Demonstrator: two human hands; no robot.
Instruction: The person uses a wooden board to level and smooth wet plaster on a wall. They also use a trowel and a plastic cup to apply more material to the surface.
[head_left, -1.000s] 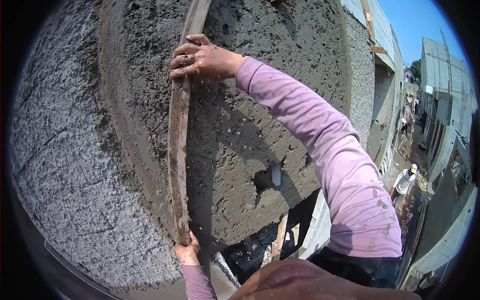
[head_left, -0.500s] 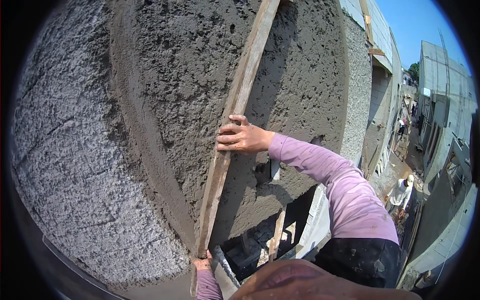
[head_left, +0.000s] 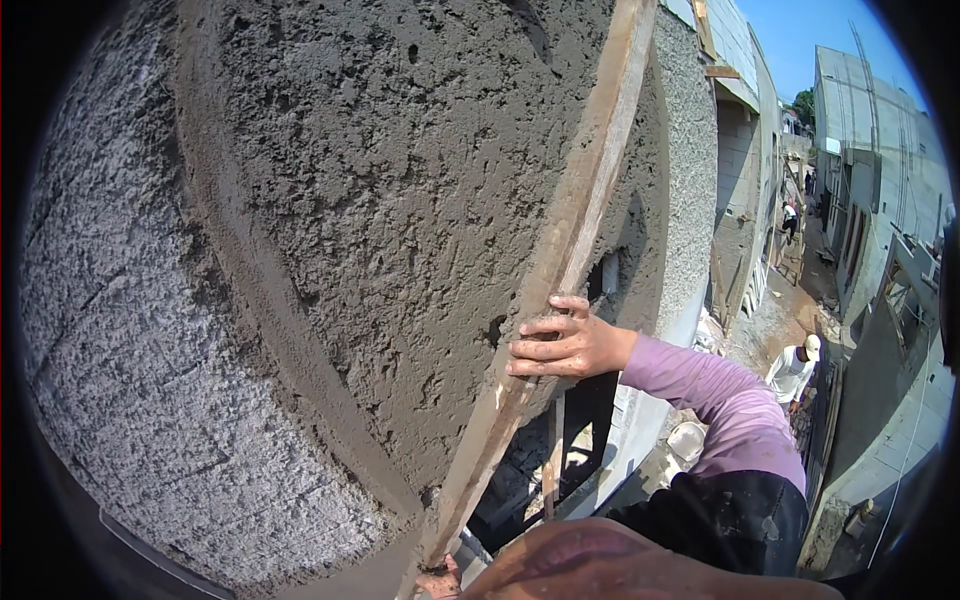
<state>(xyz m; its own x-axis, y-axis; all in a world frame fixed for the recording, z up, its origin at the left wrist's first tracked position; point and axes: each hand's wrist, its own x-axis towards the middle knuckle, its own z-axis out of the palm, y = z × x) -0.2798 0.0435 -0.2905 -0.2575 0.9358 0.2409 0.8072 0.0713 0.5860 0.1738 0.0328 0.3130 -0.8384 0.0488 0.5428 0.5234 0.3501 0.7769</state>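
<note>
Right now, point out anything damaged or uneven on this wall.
The grey plaster looks uneven: its surface is rough and pitted, and a dark hollow breaks it just left of the right hand, beside the wooden board.

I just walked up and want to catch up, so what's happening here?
A person is holding a long wooden board, the right hand partway along it and the left hand near the bottom of the picture. The board slants across a wall of rough, pitted grey mortar. Off to the right is another person in a pale cap.
</note>
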